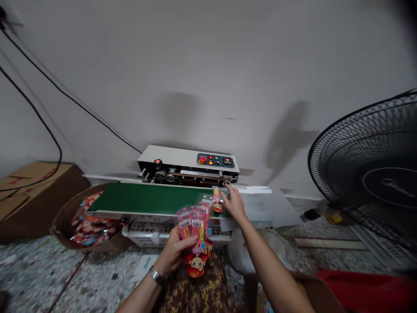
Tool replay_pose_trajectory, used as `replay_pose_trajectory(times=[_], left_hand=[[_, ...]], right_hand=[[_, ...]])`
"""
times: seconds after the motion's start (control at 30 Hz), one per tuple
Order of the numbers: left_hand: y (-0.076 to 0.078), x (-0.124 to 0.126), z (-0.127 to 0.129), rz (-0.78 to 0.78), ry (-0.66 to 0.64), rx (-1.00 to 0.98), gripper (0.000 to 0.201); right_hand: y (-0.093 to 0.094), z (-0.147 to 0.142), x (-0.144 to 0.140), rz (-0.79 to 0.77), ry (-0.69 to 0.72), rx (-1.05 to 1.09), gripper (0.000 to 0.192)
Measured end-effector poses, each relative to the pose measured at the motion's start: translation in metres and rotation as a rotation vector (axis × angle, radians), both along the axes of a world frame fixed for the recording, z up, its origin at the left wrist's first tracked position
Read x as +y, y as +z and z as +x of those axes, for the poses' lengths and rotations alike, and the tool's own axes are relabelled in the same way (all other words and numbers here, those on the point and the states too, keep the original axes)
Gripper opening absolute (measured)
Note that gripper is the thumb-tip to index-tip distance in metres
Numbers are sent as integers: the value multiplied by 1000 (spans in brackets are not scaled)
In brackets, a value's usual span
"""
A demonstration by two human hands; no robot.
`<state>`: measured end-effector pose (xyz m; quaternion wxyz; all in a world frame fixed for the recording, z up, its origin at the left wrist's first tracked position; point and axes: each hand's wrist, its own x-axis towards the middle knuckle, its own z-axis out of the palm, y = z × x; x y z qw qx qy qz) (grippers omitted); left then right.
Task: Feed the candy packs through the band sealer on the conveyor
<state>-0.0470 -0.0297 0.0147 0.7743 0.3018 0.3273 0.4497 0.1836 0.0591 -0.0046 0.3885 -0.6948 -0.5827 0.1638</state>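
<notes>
Feeding step: R hand (235, 203), fingers spread, pressed one toy packet (217, 201) onto green conveyor belt (143, 198) at sealer (189, 164); L hand (174, 252) clamped packet bunch (195, 226). Next needs packet mouth aligned w/ sealer slot.

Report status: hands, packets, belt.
Left hand shut on packet bundle. Right hand open, laying single packet on green belt. Nothing else on belt.
</notes>
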Motion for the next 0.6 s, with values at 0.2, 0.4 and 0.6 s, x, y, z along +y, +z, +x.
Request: replay_pose_trajectory(times=[0.2, 0.4, 0.6], left_hand=[[-5, 7, -1, 116, -30, 70, 37], [-6, 9, -6, 193, -49, 125, 40], [-6, 8, -8, 191, -17, 126, 38]], right_hand=[[67, -40, -47, 213, 583, 112, 34], [80, -50, -57, 221, 548, -27, 33], [77, -53, -60, 138, 588, 167, 26]])
